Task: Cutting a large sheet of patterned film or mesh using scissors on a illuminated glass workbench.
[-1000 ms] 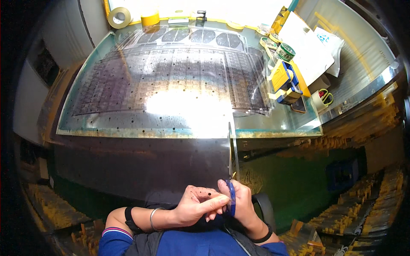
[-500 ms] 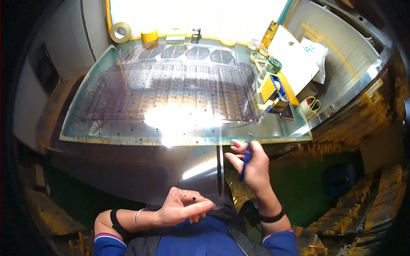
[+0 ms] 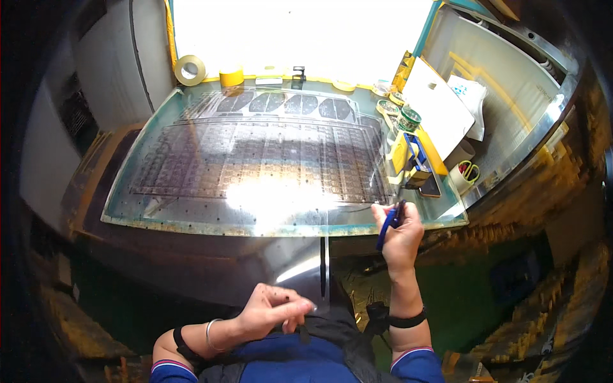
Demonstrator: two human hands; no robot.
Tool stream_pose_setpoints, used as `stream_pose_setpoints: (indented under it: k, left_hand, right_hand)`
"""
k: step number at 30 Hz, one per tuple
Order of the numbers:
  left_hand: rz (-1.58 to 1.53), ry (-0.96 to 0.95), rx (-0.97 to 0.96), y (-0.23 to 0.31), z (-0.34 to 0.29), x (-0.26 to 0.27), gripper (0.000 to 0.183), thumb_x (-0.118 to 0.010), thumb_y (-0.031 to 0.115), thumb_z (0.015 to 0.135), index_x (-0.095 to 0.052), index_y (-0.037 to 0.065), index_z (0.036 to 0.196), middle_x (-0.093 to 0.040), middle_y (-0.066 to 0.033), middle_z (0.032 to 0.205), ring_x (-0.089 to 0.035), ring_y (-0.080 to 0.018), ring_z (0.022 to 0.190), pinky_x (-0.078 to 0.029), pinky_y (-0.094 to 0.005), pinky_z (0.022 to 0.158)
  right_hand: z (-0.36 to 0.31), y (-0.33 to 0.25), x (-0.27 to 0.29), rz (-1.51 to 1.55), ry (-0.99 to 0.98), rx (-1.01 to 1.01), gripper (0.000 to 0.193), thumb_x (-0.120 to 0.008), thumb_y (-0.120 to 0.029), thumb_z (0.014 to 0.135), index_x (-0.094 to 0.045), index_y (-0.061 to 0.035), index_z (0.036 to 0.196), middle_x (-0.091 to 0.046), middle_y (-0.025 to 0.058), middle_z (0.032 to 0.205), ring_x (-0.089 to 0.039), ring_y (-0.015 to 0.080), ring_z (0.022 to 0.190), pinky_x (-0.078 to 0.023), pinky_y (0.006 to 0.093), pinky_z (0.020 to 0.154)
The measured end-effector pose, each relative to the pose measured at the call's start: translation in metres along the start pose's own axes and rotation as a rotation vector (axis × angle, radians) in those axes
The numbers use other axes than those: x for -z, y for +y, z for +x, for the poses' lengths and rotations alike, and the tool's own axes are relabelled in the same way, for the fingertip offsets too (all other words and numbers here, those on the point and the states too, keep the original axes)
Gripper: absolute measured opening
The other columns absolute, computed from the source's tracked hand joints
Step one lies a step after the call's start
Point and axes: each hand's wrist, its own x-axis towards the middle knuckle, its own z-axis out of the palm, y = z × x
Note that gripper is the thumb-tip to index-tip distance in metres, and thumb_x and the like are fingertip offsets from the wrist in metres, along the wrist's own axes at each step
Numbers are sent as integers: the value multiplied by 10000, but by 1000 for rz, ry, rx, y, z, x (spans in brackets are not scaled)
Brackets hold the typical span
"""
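A large clear film sheet (image 3: 255,255) with dark dots overhangs the table's near edge toward my body. My left hand (image 3: 271,313) is closed in a pinch at its near right corner, close to my belly. My right hand (image 3: 402,246), raised at the table's near right edge, is closed around a slim blue-handled tool (image 3: 387,228). A dark, thin part of the tool points up and away; its exact kind is unclear. Under the film on the glass-topped table (image 3: 128,220) lies a dark printed grid sheet (image 3: 255,153), partly hidden by bright glare.
A tape dispenser (image 3: 415,163), a phone (image 3: 430,185) and tape rolls (image 3: 410,117) line the right side. Scissors with yellow-green handles (image 3: 469,171) stand in a cup. At the back are a tan tape roll (image 3: 189,70), a yellow roll (image 3: 231,78) and a bright panel (image 3: 294,38).
My right hand has moved right and turned, and the blue tool now points away from me instead of hanging down. My left hand stays at the film's corner. The view has tilted slightly upward.
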Motion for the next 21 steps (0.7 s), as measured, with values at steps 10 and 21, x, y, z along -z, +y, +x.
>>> stream_pose_setpoints:
  k: [10, 21]
  left_hand:
    - [-387, 815, -487, -3, -71, 120, 279, -537, 253, 824, -522, 52, 1017, -567, -40, 874, -527, -102, 706, -458, -238, 650]
    - [663, 1085, 181, 157, -174, 216, 242, -593, 16, 728, -547, -15, 964, -610, -110, 725, -546, -104, 452, -389, -171, 341]
  right_hand:
    - [40, 18, -19, 220, -26, 16, 188, -663, -135, 757, -525, -8, 759, -584, 30, 678, -527, 66, 583, -421, 195, 541]
    - [41, 35, -28, 449, -170, -170, 183, -640, -88, 762, -470, -29, 731, -582, 58, 660, -579, 102, 563, -451, 203, 498]
